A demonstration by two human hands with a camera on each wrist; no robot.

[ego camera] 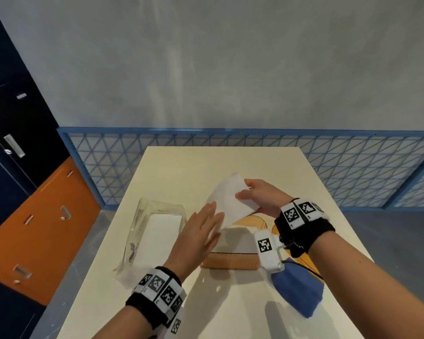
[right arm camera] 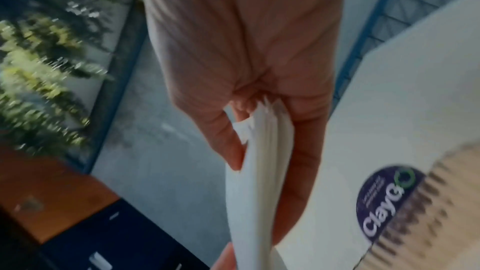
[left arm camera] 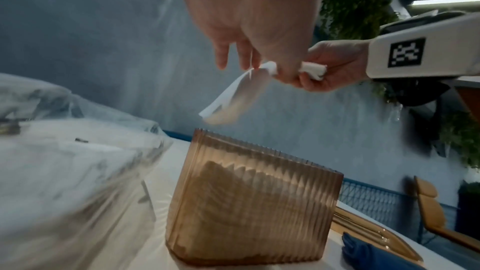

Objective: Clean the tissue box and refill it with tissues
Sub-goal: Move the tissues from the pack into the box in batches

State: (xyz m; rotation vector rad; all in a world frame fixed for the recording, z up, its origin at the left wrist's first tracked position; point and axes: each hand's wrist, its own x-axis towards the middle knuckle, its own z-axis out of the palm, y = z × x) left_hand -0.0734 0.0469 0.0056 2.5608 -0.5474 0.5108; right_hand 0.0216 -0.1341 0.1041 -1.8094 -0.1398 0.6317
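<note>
grey wall and a blue lattice fence (ego camera: 230, 152) are seen behind a cream table (ego camera: 181, 167). on the table an amber ribbed tissue box (left arm camera: 249, 202) stands upright, its top open, with folded tissues seen through its wall. a stack of white tissues (ego camera: 230, 199) is held tilted in the air above the box; it is gripped at its far end by the right hand (ego camera: 262, 199), thumb on top and fingers beneath. the left hand (ego camera: 201, 236) is held with fingers straight and together, laid flat against the stack's lower end. a clear plastic wrapper (ego camera: 154, 231) lies just left of the box, with white tissues inside. a blue cloth (ego camera: 296, 289) lies on the table's right side, near the box, beside a flat amber lid (left arm camera: 376, 235).
</note>
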